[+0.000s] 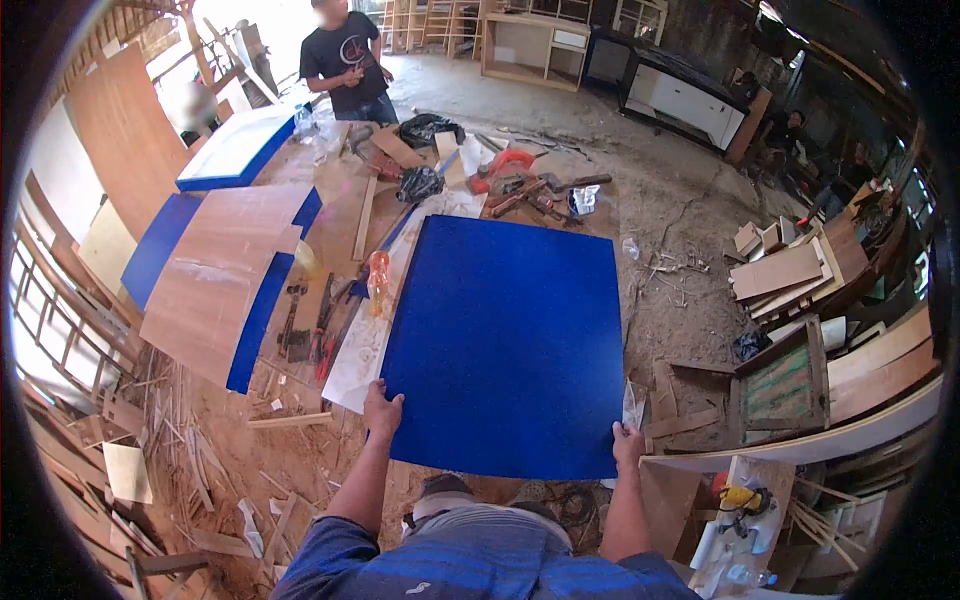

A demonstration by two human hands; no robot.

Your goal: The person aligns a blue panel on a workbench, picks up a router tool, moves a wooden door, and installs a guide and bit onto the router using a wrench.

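I see a big flat blue board (510, 345) right in front of the body, held by its near corners. Left of it is a brown wood sheet (215, 240) with blue bits poking out. A person (345, 60) in a black shirt is on the far side. My left hand (382, 408) has its fingers gripping the board's near left corner, and my right hand (628, 442) grips the near right corner. A small orange bottle (378, 275) is just left of the board, near a red-handled tool (325, 352).
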